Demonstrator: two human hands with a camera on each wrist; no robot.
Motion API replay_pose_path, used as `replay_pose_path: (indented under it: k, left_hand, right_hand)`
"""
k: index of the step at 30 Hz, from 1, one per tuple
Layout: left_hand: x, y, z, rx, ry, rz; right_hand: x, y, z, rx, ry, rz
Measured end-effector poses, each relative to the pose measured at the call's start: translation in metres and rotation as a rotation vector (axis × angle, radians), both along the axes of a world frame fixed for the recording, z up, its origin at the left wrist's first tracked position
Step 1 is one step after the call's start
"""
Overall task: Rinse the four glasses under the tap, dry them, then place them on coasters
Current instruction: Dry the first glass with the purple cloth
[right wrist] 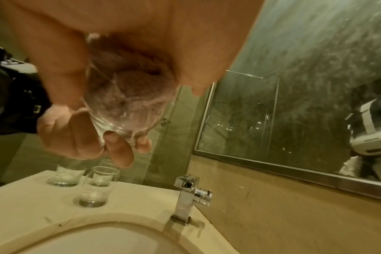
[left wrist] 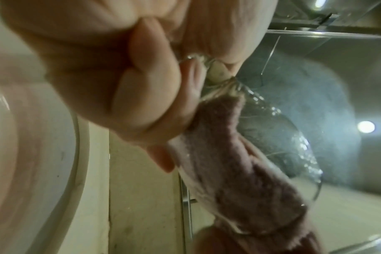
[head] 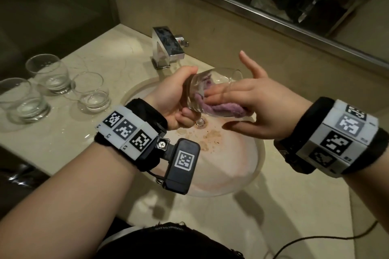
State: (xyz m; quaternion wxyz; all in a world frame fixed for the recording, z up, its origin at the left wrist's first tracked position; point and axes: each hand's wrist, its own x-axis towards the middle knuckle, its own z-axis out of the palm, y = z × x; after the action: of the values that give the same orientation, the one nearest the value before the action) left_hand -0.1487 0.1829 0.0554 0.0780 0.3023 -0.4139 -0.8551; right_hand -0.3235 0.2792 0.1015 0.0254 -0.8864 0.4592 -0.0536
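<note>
Head view has us at the drying step: our left hand (head: 172, 99) holds one glass (head: 210, 88) tilted over the sink (head: 231, 174), grip curled round its base, while our right hand (head: 250, 107) pushes the purple cloth (head: 221, 109) inside with straight fingers. Three glasses (head: 50, 75) wait on the bench (head: 117, 52). Next, we judge, comes wiping round, then finding coasters; none show.

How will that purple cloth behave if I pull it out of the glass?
The purple cloth is probably floppy: it bunches inside the glass and droops past the rim. It looks light, and likely damp from wiping.
</note>
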Motion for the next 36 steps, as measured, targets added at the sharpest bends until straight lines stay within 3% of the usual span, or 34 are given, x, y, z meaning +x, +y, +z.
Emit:
replay_pose_path:
  k: [7, 11, 17, 22, 28, 30, 36]
  left_hand:
    - [-0.008, 0.000, 0.006, 0.015, -0.005, 0.040]
    - [-0.009, -0.005, 0.012, -0.024, 0.003, 0.056]
    - [-0.012, -0.006, 0.013, -0.076, -0.020, 0.144]
    - [-0.014, -0.007, 0.009, 0.005, -0.041, 0.101]
    - [-0.015, -0.008, 0.011, 0.052, -0.044, 0.083]
    - [-0.014, -0.010, 0.014, 0.007, -0.063, 0.075]
    - [-0.019, -0.012, 0.013, -0.172, -0.148, 0.146]
  right_hand:
    - [-0.002, -0.010, -0.013, -0.194, 0.094, 0.006]
    - [0.005, -0.018, -0.018, -0.233, -0.061, -0.069]
    - [0.007, -0.021, -0.016, 0.021, -0.419, -0.269]
    - [-0.001, -0.028, -0.007, 0.138, -0.321, -0.289]
    - [-0.002, -0.026, -0.004, 0.003, -0.111, -0.144]
    - [0.000, -0.026, -0.011, -0.014, -0.167, -0.162]
    - [0.019, -0.021, -0.042, -0.026, -0.510, -0.461]
